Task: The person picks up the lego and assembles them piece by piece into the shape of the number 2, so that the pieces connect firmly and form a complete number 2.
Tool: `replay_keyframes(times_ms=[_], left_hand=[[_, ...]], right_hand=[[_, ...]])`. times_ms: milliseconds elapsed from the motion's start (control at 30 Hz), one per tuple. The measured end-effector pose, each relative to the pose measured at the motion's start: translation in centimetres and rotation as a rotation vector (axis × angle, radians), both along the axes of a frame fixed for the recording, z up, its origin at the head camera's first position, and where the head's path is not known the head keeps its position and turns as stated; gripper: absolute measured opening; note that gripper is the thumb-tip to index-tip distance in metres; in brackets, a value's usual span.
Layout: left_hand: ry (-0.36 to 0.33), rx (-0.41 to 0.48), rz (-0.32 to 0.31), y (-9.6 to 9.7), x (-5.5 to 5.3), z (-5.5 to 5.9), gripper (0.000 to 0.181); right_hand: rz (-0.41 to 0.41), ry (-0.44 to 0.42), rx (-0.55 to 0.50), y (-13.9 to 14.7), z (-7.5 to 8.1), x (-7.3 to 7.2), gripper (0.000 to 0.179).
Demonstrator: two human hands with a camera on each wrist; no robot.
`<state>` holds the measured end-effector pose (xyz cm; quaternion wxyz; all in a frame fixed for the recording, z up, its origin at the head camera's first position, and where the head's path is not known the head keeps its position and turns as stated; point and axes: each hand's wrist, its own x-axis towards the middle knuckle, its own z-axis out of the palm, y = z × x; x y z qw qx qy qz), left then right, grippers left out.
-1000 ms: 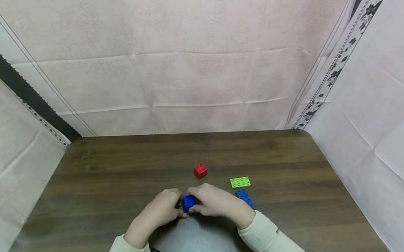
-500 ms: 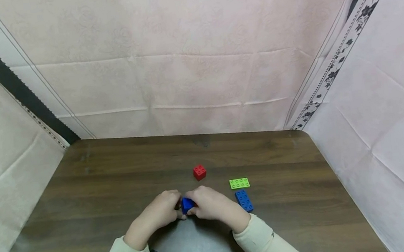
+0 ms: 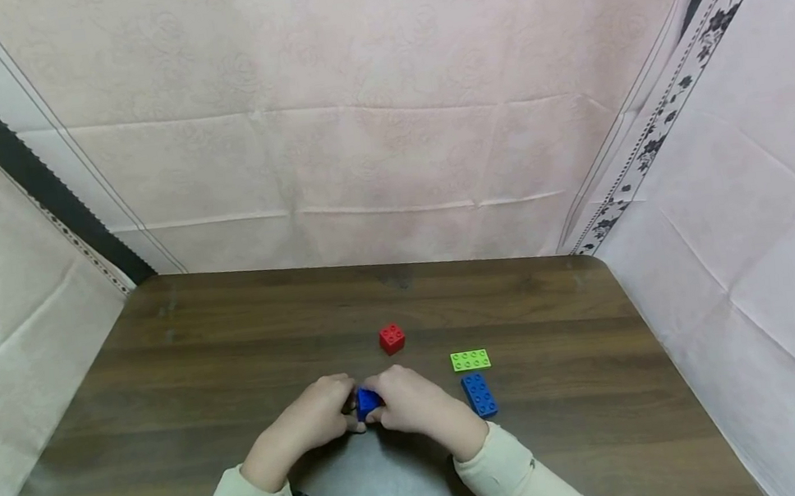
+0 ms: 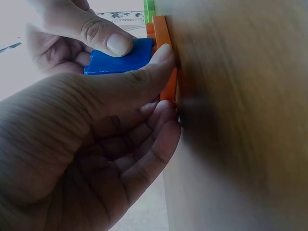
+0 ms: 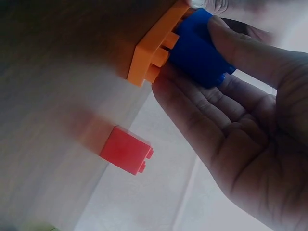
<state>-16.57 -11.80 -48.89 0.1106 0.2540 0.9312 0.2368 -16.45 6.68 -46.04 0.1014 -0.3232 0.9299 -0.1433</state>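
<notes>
Near the front middle of the table, both hands meet over a small blue brick (image 5: pixel 195 48) and a flat orange brick (image 5: pixel 154 45). My right hand (image 3: pixel 412 399) pinches the blue brick between thumb and fingers. In the left wrist view the orange brick (image 4: pixel 163 33) lies low along the tabletop, and my left hand (image 3: pixel 322 410) grips its end with thumb and fingers. The blue brick sits right at the orange studs, covering part of them. From the head view only a piece of the blue brick (image 3: pixel 368 402) shows between the hands.
A red brick (image 3: pixel 391 339) stands just beyond the hands on the wooden table (image 3: pixel 265 322). To the right lie a flat lime-green brick (image 3: pixel 470 360) and a longer blue brick (image 3: pixel 479 395). Pale cloth (image 3: pixel 357 162) hangs behind the table's far edge and along both sides.
The blue brick has turned slightly between the fingers, and the orange edge beside it has gone from the head view. My right hand and sleeve have shifted a little left.
</notes>
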Motion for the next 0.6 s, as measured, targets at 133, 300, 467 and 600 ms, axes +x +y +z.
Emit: replay_keyframes(times_ms=[133, 300, 467, 600], left_hand=[[-0.003, 0.000, -0.003, 0.01, -0.02, -0.06, 0.029], [-0.022, 0.005, -0.008, -0.15, -0.05, 0.02, 0.031], [-0.048, 0.026, -0.016, -0.59, -0.11, 0.05, 0.031], [-0.048, 0.055, -0.030, -0.95, -0.15, 0.10, 0.033]], right_hand=[[-0.004, 0.007, 0.008, -0.17, 0.04, 0.16, 0.015], [0.011, 0.030, 0.012, -0.27, -0.01, 0.31, 0.015], [0.016, 0.010, 0.025, -0.11, -0.03, 0.16, 0.020], [0.022, 0.011, 0.021, 0.07, -0.12, 0.05, 0.025]])
